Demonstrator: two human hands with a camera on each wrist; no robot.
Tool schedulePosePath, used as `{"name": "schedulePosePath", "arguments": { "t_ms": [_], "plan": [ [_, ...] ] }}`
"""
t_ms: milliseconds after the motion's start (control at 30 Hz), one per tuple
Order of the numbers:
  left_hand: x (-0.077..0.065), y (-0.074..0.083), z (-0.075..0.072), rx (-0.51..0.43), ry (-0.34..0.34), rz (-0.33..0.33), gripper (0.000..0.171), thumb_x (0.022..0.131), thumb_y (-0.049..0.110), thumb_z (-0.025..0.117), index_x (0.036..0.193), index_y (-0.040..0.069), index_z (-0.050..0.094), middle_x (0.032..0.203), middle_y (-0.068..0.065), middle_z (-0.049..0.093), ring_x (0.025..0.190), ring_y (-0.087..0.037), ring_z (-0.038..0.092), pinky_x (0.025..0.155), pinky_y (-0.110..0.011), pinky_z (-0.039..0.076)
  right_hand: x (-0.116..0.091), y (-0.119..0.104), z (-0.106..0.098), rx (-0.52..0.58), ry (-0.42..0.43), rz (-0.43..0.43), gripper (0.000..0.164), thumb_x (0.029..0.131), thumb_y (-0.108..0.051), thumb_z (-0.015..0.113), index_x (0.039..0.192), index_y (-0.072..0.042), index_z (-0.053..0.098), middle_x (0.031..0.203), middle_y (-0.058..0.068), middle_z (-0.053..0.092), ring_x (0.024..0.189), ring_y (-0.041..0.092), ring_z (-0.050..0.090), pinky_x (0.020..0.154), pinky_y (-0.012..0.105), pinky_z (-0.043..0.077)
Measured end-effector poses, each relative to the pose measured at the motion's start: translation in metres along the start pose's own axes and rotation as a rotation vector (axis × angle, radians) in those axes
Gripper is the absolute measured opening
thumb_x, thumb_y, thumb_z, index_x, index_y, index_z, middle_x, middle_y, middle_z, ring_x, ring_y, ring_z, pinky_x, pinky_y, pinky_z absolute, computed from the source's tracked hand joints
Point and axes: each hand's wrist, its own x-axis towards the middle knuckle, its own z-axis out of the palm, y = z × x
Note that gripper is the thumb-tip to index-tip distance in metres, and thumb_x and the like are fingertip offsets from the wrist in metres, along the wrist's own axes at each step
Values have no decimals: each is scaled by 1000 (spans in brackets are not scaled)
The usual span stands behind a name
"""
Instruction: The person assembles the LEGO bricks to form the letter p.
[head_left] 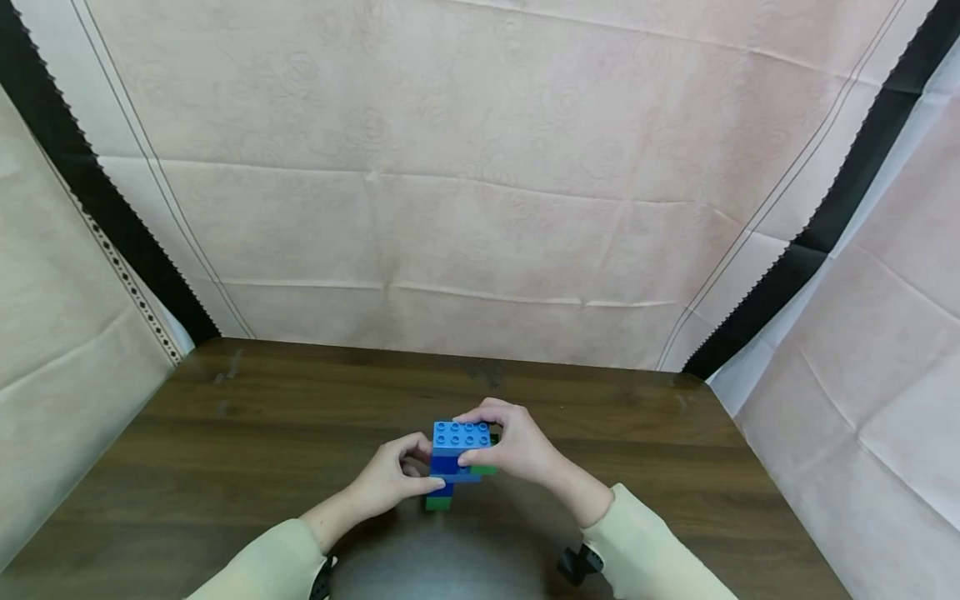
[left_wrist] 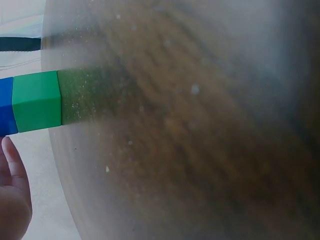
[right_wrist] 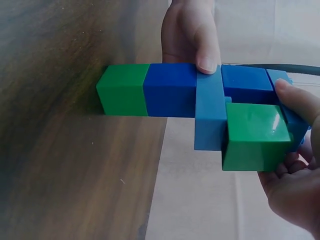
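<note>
A tower of toy building bricks stands on the wooden table between the hands. From the bottom it has a green brick (head_left: 438, 503), a dark blue brick (right_wrist: 171, 90) and a thin light blue piece (right_wrist: 209, 107). Above that, another dark blue brick (right_wrist: 245, 77) and a second green brick (right_wrist: 255, 127) sit side by side, under a light blue studded brick (head_left: 462, 437). My left hand (head_left: 386, 479) grips the tower from the left, thumb on the thin piece. My right hand (head_left: 521, 446) pinches the top brick at its right end; part of its fingers is hidden.
The brown wooden table (head_left: 300, 417) reaches back to a pale fabric wall (head_left: 480, 208). Fabric panels with black edging (head_left: 855, 167) close in both sides. A small black device (head_left: 579, 563) is at the right wrist.
</note>
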Motion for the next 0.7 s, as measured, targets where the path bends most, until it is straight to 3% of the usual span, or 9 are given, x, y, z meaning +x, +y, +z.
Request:
{"name": "schedulePosePath", "arguments": {
  "t_ms": [433, 700],
  "plan": [
    [-1, 2, -1, 1, 5, -15, 35, 80, 32, 73, 99, 8, 55, 102, -8, 63, 88, -19, 60, 74, -25, 52, -2, 3, 5, 85, 50, 55, 43, 73, -27, 80, 113, -15, 68, 102, 2, 65, 91, 17, 56, 79, 26, 50],
    [-1, 1, -1, -2, 4, -12, 35, 80, 32, 73, 100, 8, 55, 102, -8, 63, 90, -19, 59, 74, -24, 52, -1, 3, 4, 47, 27, 45, 42, 75, -26, 78, 113, -15, 67, 101, 2, 64, 88, 15, 56, 76, 24, 50]
  ]
}}
